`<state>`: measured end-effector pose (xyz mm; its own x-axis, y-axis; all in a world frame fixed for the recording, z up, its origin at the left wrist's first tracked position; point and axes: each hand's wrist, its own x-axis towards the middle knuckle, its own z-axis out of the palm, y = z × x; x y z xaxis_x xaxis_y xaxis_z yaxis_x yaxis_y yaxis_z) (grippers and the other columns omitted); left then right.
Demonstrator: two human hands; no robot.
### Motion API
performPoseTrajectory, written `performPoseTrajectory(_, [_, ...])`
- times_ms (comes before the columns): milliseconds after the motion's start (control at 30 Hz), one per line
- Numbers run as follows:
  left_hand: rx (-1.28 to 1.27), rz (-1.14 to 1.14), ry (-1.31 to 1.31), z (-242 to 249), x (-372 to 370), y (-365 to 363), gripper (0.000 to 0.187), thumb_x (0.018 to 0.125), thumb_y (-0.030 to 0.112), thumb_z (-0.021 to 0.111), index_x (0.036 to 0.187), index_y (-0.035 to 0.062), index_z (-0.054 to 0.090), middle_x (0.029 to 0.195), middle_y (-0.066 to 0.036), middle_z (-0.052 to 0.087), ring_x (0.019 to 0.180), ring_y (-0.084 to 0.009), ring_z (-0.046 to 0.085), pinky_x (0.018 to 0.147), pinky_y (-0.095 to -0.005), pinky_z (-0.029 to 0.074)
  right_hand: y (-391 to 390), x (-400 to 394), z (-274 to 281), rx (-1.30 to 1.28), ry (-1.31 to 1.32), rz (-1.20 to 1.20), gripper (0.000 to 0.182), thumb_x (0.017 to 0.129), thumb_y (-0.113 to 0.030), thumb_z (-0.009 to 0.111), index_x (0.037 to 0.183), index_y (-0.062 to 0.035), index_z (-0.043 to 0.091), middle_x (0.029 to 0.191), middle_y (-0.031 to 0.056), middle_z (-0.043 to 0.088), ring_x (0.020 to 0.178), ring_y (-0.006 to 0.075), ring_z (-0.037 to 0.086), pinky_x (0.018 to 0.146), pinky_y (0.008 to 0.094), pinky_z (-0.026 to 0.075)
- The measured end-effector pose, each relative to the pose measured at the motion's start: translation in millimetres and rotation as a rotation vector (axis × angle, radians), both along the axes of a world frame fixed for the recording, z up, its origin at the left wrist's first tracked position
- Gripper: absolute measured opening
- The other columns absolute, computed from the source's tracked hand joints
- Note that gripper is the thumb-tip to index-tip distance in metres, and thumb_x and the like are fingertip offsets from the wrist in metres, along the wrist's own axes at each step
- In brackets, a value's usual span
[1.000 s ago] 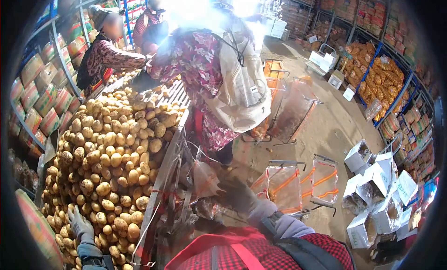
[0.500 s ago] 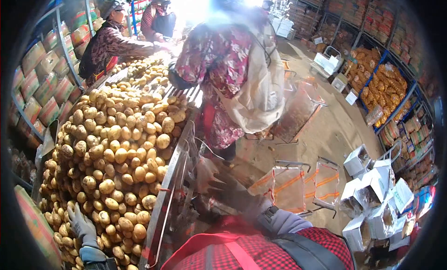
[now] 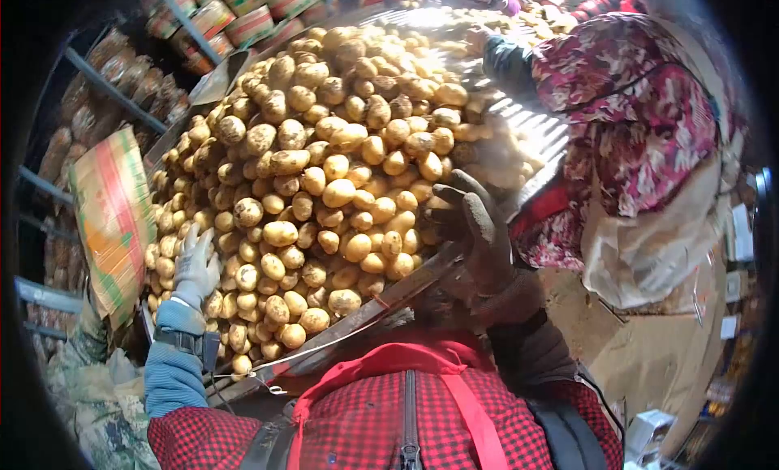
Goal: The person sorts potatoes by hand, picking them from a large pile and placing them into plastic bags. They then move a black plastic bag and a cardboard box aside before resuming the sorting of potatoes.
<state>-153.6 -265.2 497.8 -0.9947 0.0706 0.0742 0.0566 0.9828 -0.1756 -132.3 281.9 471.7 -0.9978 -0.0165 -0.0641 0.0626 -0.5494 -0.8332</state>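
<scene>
A large heap of potatoes, some smeared with dirt, covers the sorting table before me. My left hand, in a grey glove, rests on the potatoes at the heap's left side, its fingers stretched out. At the right side, by the table's metal edge, my right hand in a dark glove reaches over the potatoes. Its fingers are spread and partly bent, with no potato visible in the grasp. Shadow hides part of that hand's underside.
A person in a pink patterned jacket stands close on the right, arm over the table. A printed carton stands at left, beside a camouflage sleeve. Stacked boxes fill a rack behind. Bright slats show at the far right.
My view has swung left and down toward the heap. My right hand, earlier blurred beside the table near a clear plastic bag, is now over the potatoes. My left hand stays on the heap.
</scene>
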Motion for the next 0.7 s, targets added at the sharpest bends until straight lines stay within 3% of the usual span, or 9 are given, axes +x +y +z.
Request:
performPoseTrajectory(100, [0.268,-0.046,-0.022,26.5,-9.6,4.8,0.054,0.092,0.018,0.065,0.144,0.0089,0.054,0.145,-0.021,0.055,0.138,-0.0371,0.050,0.118,-0.0444,0.037,-4.3,-20.9,-12.1,0.045,-0.003,0.051,0.044,0.110,-0.024,0.048,0.151,-0.0100,0.046,0.135,0.0090,0.062,0.108,0.0201,0.066,0.091,0.0364,0.055])
performPoseTrajectory(167, [0.379,-0.087,0.083,66.6,-14.5,62.8,0.061,0.091,0.020,0.067,0.148,0.0080,0.050,0.149,-0.022,0.051,0.143,-0.0365,0.045,0.120,-0.0431,0.034,-6.4,-32.8,-46.4,0.319,0.231,-0.029,0.042,0.109,-0.019,0.049,0.150,-0.0102,0.048,0.135,0.0077,0.062,0.111,0.0183,0.065,0.093,0.0372,0.055])
performPoseTrajectory(200, [0.359,-0.107,0.081,85.8,-19.3,112.1,0.067,0.088,0.024,0.070,0.149,0.0056,0.048,0.150,-0.021,0.050,0.144,-0.0366,0.043,0.121,-0.0440,0.032,-7.1,-24.6,-22.4,0.154,-0.024,0.050,0.041,0.108,-0.015,0.050,0.149,-0.0091,0.050,0.134,0.0077,0.063,0.114,0.0172,0.063,0.095,0.0369,0.055])
performPoseTrajectory(233, [0.342,-0.145,0.078,96.2,-27.7,148.4,0.073,0.086,0.027,0.073,0.150,0.0032,0.046,0.150,-0.021,0.049,0.144,-0.0368,0.042,0.122,-0.0449,0.030,-7.5,-24.2,-24.6,0.151,-0.025,0.057,0.041,0.108,-0.015,0.050,0.149,-0.0091,0.050,0.134,0.0077,0.063,0.114,0.0172,0.063,0.095,0.0369,0.055])
performPoseTrajectory(300, [0.317,-0.240,-0.101,79.0,-52.2,161.1,0.090,0.080,0.036,0.079,0.155,0.0049,0.039,0.155,-0.021,0.042,0.147,-0.0374,0.038,0.123,-0.0456,0.028,-6.3,-27.9,-33.2,0.137,0.069,0.059,0.040,0.108,-0.014,0.049,0.148,-0.0079,0.050,0.132,0.0086,0.064,0.115,0.0173,0.063,0.095,0.0355,0.055])
performPoseTrajectory(333, [0.406,-0.204,-0.212,71.5,-60.5,174.8,0.101,0.075,0.041,0.083,0.158,0.0091,0.034,0.157,-0.024,0.037,0.147,-0.0409,0.036,0.124,-0.0455,0.026,-3.9,-31.9,-42.9,0.287,0.138,0.045,0.041,0.108,-0.013,0.048,0.148,-0.0069,0.049,0.132,0.0097,0.064,0.112,0.0186,0.065,0.095,0.0345,0.056])
performPoseTrajectory(367, [0.237,-0.175,-0.088,60.4,-63.3,188.4,0.107,0.073,0.043,0.085,0.160,0.0118,0.030,0.151,-0.027,0.040,0.141,-0.0451,0.041,0.120,-0.0479,0.033,-2.2,-32.2,-43.0,0.283,0.136,0.038,0.041,0.108,-0.013,0.048,0.148,-0.0069,0.049,0.132,0.0097,0.064,0.112,0.0186,0.065,0.095,0.0345,0.056])
performPoseTrajectory(467, [0.031,-0.070,-0.239,65.0,-95.3,194.0,0.116,0.069,0.047,0.089,0.161,0.0111,0.027,0.131,-0.029,0.051,0.121,-0.0473,0.053,0.104,-0.0520,0.045,-2.4,-31.8,-35.1,0.102,0.011,0.087,0.042,0.108,-0.014,0.050,0.149,-0.0038,0.047,0.132,0.0114,0.065,0.108,0.0193,0.067,0.092,0.0339,0.057])
performPoseTrajectory(700, [0.090,-0.106,-0.293,65.4,-103.7,178.8,0.115,0.072,0.050,0.087,0.161,0.0119,0.026,0.132,-0.030,0.051,0.122,-0.0490,0.053,0.105,-0.0517,0.045,-5.3,-40.3,-15.5,0.041,-0.097,0.083,0.044,0.107,-0.014,0.054,0.149,-0.0035,0.048,0.134,0.0137,0.064,0.111,0.0170,0.065,0.095,0.0324,0.054])
